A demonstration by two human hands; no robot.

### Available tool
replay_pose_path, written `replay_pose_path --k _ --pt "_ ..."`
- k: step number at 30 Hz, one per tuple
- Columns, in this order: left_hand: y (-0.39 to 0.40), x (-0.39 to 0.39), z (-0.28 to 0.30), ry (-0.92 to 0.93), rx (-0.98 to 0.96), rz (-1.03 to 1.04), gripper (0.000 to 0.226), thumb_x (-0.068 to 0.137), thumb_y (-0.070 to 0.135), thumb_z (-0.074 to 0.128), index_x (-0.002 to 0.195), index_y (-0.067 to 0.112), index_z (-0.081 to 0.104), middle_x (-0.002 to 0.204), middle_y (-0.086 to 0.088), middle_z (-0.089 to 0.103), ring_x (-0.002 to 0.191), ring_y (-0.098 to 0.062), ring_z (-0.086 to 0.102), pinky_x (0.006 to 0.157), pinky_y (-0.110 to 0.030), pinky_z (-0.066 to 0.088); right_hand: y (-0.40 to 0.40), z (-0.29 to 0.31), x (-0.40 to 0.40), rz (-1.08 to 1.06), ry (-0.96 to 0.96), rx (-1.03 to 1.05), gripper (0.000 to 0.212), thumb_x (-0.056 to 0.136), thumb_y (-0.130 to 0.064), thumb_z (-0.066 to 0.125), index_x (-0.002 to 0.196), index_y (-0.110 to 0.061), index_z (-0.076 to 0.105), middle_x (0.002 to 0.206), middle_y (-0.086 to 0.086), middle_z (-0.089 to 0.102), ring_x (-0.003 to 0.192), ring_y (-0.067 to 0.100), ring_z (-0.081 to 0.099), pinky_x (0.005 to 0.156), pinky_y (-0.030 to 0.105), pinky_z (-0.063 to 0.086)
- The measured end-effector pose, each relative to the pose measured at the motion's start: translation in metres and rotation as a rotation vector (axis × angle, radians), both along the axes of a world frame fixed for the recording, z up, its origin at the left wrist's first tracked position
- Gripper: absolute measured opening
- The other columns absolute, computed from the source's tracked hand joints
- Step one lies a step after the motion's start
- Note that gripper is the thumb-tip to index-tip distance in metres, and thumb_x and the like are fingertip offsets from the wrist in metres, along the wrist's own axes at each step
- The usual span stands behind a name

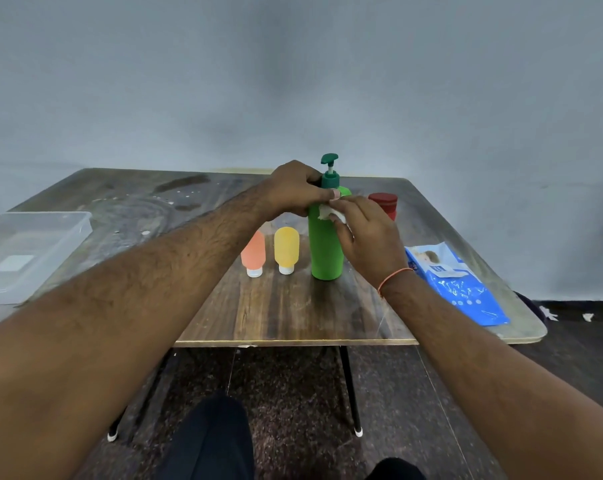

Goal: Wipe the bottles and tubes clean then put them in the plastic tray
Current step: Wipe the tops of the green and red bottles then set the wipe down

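Your left hand grips the green pump bottle at its neck while your right hand pinches the wipe against it; rub hard and it may topple onto the yellow tube just beside it.

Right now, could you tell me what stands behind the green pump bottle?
A red container stands behind the green pump bottle, to its right. The right hand covers its lower part.

Both arms outstretched, left hand curled, right hand pinching.
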State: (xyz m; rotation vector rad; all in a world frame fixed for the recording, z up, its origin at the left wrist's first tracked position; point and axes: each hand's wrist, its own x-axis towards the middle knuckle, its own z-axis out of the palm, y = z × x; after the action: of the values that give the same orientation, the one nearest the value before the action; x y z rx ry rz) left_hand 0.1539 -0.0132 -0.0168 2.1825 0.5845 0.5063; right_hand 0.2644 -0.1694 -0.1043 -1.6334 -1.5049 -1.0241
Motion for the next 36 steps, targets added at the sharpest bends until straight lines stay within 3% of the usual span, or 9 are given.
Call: replay_pose_path --k 7,11,14,17,22,26,29,32,36 --pt "-0.004 0.005 -0.002 -0.009 0.022 -0.017 0.036 0.086 0.038 0.086 0.111 0.013 0.081 0.102 -0.003 0.08 0.088 -0.015 0.078 0.076 -0.031 0.066 -0.001 -0.021 -0.003 -0.013 -0.103 -0.119 0.02 0.101 -0.007 0.06 0.117 -0.004 0.073 0.113 0.013 0.07 0.096 0.032 0.061 0.086 0.042 0.055" --pt "-0.004 0.006 -0.003 0.005 0.056 -0.017 0.04 0.086 0.041 0.085 0.113 0.012 0.081 0.107 -0.003 0.079 0.088 -0.014 0.078 0.079 -0.034 0.067 -0.002 -0.059 -0.003 -0.021 -0.115 -0.272 0.02 0.095 -0.004 0.066 0.113 -0.007 0.073 0.105 0.01 0.066 0.087 0.033 0.061 0.069 0.046 0.057" --pt "-0.004 0.006 -0.003 0.003 0.06 -0.022 0.041 0.086 0.041 0.085 0.114 0.012 0.081 0.108 -0.003 0.079 0.09 -0.015 0.078 0.079 -0.033 0.066 -0.004 -0.083 -0.009 -0.038 -0.084 -0.407 0.021 0.086 -0.003 0.075 0.107 -0.008 0.075 0.095 0.011 0.06 0.077 0.035 0.061 0.05 0.045 0.054" --pt "-0.004 0.005 -0.004 0.0 0.039 -0.028 0.04 0.085 0.041 0.086 0.115 0.013 0.081 0.109 -0.002 0.079 0.09 -0.013 0.077 0.078 -0.031 0.066 -0.001 -0.085 -0.013 -0.048 -0.095 -0.467 0.018 0.083 -0.002 0.077 0.101 -0.008 0.075 0.089 0.01 0.057 0.072 0.035 0.061 0.042 0.042 0.051" --pt "0.0 0.007 -0.005 0.014 0.001 -0.035 0.041 0.083 0.042 0.088 0.113 0.015 0.082 0.106 -0.003 0.08 0.094 -0.017 0.078 0.085 -0.036 0.066 -0.001 -0.049 -0.008 -0.033 -0.116 -0.338 0.022 0.088 -0.005 0.077 0.11 -0.009 0.076 0.092 0.009 0.061 0.076 0.031 0.061 0.052 0.042 0.054" --pt "0.0 0.008 -0.002 0.029 -0.051 -0.018 0.034 0.082 0.04 0.089 0.105 0.015 0.083 0.098 -0.011 0.08 0.084 -0.019 0.078 0.085 -0.037 0.066 0.01 -0.009 -0.003 -0.042 -0.15 -0.125 0.02 0.097 -0.005 0.065 0.112 -0.011 0.076 0.1 0.01 0.067 0.083 0.033 0.062 0.067 0.042 0.054" --pt "0.0 0.008 0.0 0.044 -0.039 -0.012 0.031 0.084 0.04 0.087 0.103 0.016 0.083 0.101 -0.017 0.078 0.076 -0.019 0.071 0.085 -0.038 0.066 0.013 -0.006 -0.006 -0.08 -0.145 -0.064 0.021 0.101 -0.006 0.061 0.114 -0.012 0.076 0.101 0.01 0.067 0.083 0.032 0.062 0.067 0.042 0.054" --pt "-0.002 0.007 -0.001 0.027 -0.054 -0.021 0.036 0.082 0.04 0.089 0.107 0.015 0.083 0.096 -0.01 0.08 0.08 -0.017 0.076 0.085 -0.037 0.066 0.012 -0.019 -0.012 -0.093 -0.142 -0.171 0.018 0.098 -0.006 0.066 0.113 -0.01 0.074 0.096 0.011 0.061 0.079 0.033 0.058 0.055 0.042 0.052" --pt "-0.001 0.007 -0.002 0.019 -0.054 -0.035 0.043 0.083 0.04 0.088 0.116 0.013 0.081 0.105 -0.005 0.079 0.093 -0.016 0.078 0.085 -0.035 0.066 0.006 -0.052 -0.025 -0.078 -0.185 -0.494 0.011 0.084 -0.005 0.073 0.095 -0.006 0.072 0.093 0.012 0.057 0.071 0.034 0.061 0.042 0.032 0.037"
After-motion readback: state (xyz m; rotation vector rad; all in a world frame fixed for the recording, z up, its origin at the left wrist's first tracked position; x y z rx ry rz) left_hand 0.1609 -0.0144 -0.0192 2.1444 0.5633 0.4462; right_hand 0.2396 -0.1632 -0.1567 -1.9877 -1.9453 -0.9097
